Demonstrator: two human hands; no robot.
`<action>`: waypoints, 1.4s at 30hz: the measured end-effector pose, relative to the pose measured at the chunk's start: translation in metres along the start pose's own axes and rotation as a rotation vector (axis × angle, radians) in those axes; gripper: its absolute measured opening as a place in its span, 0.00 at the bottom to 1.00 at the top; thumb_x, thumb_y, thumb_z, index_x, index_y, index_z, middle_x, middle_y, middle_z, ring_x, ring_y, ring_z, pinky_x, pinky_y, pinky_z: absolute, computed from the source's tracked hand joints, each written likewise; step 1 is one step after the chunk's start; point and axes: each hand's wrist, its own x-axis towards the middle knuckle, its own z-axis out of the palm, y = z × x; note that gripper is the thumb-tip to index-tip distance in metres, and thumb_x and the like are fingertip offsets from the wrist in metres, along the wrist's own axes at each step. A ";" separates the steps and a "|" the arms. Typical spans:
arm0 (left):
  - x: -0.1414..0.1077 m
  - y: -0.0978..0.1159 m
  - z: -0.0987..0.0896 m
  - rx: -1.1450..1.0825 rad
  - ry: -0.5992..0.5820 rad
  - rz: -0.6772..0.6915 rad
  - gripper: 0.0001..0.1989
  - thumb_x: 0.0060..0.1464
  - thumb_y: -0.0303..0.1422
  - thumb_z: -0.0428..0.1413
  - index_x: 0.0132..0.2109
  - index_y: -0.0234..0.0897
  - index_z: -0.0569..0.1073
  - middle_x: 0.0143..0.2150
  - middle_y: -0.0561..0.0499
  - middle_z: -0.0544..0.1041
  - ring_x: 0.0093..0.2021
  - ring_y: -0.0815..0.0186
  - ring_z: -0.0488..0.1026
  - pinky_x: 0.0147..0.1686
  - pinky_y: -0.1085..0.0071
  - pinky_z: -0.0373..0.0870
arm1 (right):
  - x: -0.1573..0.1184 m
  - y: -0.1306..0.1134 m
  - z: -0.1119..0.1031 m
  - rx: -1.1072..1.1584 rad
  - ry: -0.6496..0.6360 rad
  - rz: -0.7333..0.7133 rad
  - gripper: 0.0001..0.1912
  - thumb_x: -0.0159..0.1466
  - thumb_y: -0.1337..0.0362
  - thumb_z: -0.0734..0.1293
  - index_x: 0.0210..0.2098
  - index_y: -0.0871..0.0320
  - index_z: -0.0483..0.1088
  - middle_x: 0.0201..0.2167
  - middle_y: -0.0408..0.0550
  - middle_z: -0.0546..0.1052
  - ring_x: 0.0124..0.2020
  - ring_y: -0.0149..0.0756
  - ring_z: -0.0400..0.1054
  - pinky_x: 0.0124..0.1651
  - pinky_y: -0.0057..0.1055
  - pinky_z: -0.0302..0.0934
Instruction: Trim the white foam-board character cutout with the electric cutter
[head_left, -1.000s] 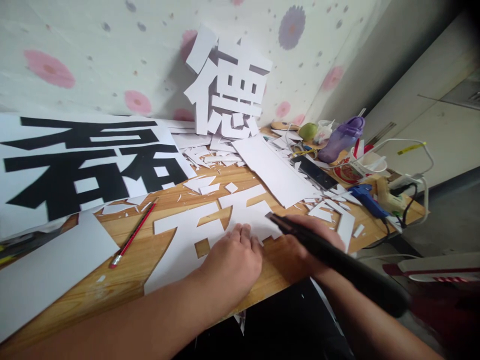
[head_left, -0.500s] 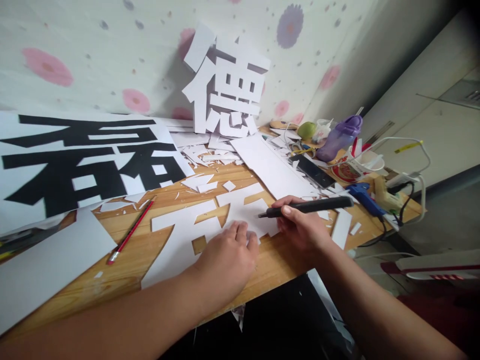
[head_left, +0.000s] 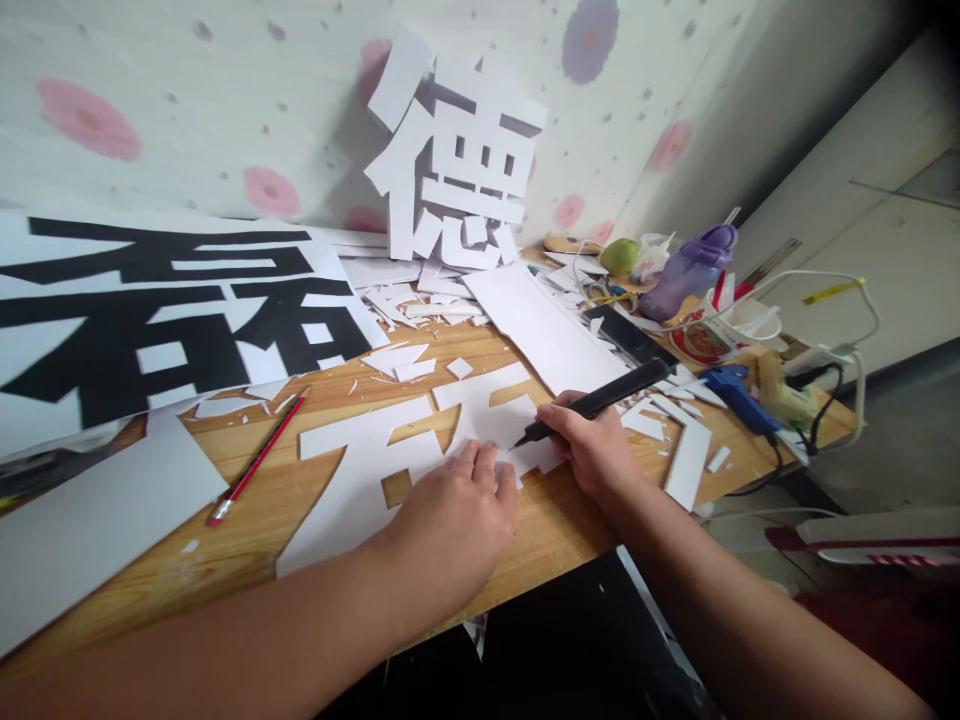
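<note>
A white cut-out character sheet (head_left: 360, 480) lies on the wooden table (head_left: 247, 545), with a square hole and slots in it. My left hand (head_left: 465, 510) rests on the sheet, palm down, fingers spread a little, pressing near its middle. In my right hand (head_left: 589, 440) is a black pen-like tool (head_left: 615, 392), gripped between thumb and fingers. Its thin tip touches or hovers just above the sheet, right of my left fingertips. Part of the sheet is hidden under my left hand and forearm.
A red pencil (head_left: 259, 460) and a white board (head_left: 105, 520) lie left. Behind are a printed black character (head_left: 142, 350), a standing white character (head_left: 457, 160) and scraps (head_left: 405, 305). At right are a phone (head_left: 634, 335), purple bottle (head_left: 690, 270), bowl (head_left: 709, 330) and blue glue gun (head_left: 739, 398).
My right hand has shifted slightly left and tilted the black tool more steeply, its tip now lower on the sheet. My left hand stays on the sheet. The view has shifted slightly.
</note>
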 end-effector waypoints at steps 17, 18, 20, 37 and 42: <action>0.000 0.000 0.006 0.012 0.118 0.003 0.19 0.55 0.25 0.53 0.54 0.22 0.72 0.55 0.24 0.72 0.55 0.41 0.72 0.43 0.56 0.78 | -0.004 -0.009 0.002 -0.088 -0.005 -0.030 0.14 0.50 0.55 0.73 0.21 0.59 0.70 0.12 0.36 0.63 0.15 0.25 0.53 0.18 0.25 0.46; 0.000 -0.001 0.006 0.016 0.112 0.017 0.19 0.55 0.26 0.53 0.54 0.22 0.72 0.55 0.23 0.72 0.55 0.41 0.72 0.45 0.56 0.77 | -0.004 -0.009 0.002 -0.086 -0.009 -0.033 0.14 0.50 0.55 0.73 0.21 0.59 0.70 0.12 0.36 0.63 0.15 0.25 0.53 0.18 0.25 0.46; -0.001 -0.001 0.006 0.026 0.103 0.033 0.20 0.56 0.27 0.53 0.55 0.21 0.71 0.55 0.23 0.72 0.56 0.41 0.72 0.46 0.55 0.76 | -0.004 -0.009 0.002 -0.079 -0.015 -0.034 0.14 0.50 0.56 0.73 0.21 0.59 0.70 0.12 0.36 0.63 0.15 0.25 0.53 0.18 0.24 0.46; -0.001 -0.003 0.004 0.013 0.066 0.056 0.22 0.57 0.29 0.51 0.56 0.21 0.70 0.57 0.24 0.70 0.57 0.41 0.70 0.49 0.55 0.75 | -0.002 -0.003 0.002 -0.001 0.004 -0.026 0.13 0.50 0.58 0.74 0.21 0.59 0.70 0.12 0.35 0.63 0.15 0.24 0.52 0.17 0.23 0.45; -0.002 -0.004 0.003 0.009 0.043 0.072 0.23 0.58 0.28 0.50 0.58 0.20 0.68 0.60 0.26 0.69 0.58 0.42 0.69 0.52 0.55 0.73 | -0.004 -0.006 0.002 -0.066 -0.008 -0.064 0.13 0.50 0.57 0.73 0.21 0.59 0.70 0.12 0.35 0.63 0.15 0.24 0.53 0.18 0.24 0.46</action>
